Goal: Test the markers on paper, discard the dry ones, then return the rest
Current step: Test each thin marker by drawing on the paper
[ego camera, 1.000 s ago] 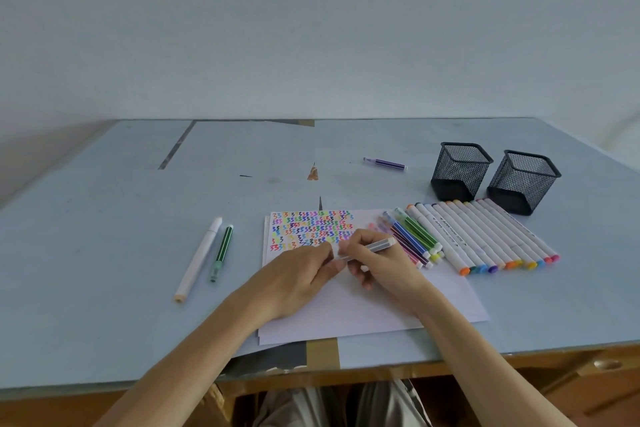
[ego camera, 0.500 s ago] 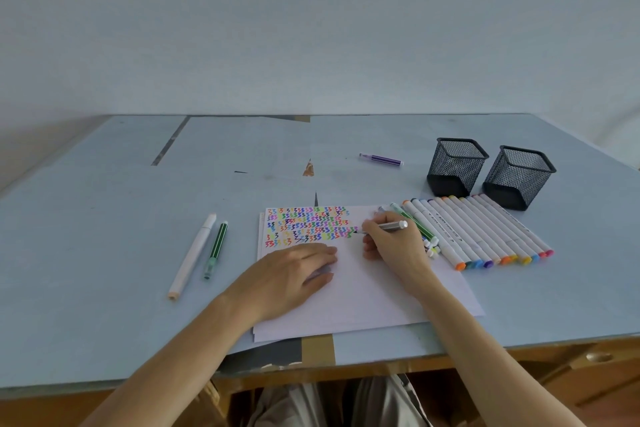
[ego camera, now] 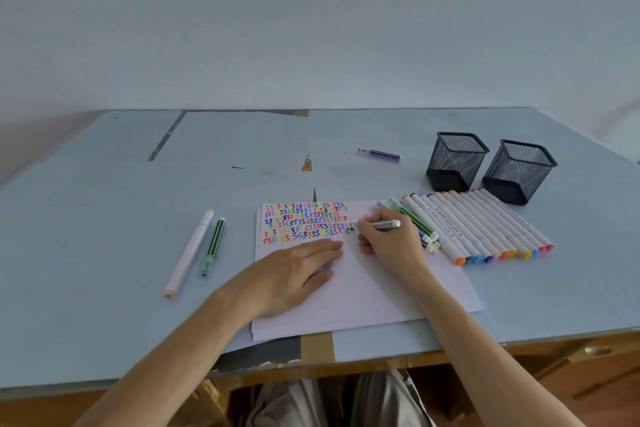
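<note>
Head view: one wide look down over a pale blue counter (ego camera: pixel 104 218).
Right hand (ego camera: pixel 388 246): its grip is closed around a slim grey-barrelled marker (ego camera: pixel 384 225), fingers curled near the tip end, the tip at the right edge of the coloured squiggles.
Left hand (ego camera: pixel 298 274): lies flat with straight fingers on the white sheet of paper (ego camera: pixel 363 302), pressing it down; it holds nothing.
Paper: rows of small multicoloured zigzag marks (ego camera: pixel 304 220) fill its top left part.
Waiting markers: a row of thick white markers with coloured caps (ego camera: pixel 485 229) lies just right of the paper, thinner striped ones beside them.
Set apart: a white pen (ego camera: pixel 188 253) and a green striped marker (ego camera: pixel 213 242) left of the paper; a purple striped marker (ego camera: pixel 381 153) farther back.
Holders: two black mesh pen cups (ego camera: pixel 457 159), behind the row.
Handling: I judge the marker light, stiff and smooth; hold it low on the barrel, near the tip, for control.
</note>
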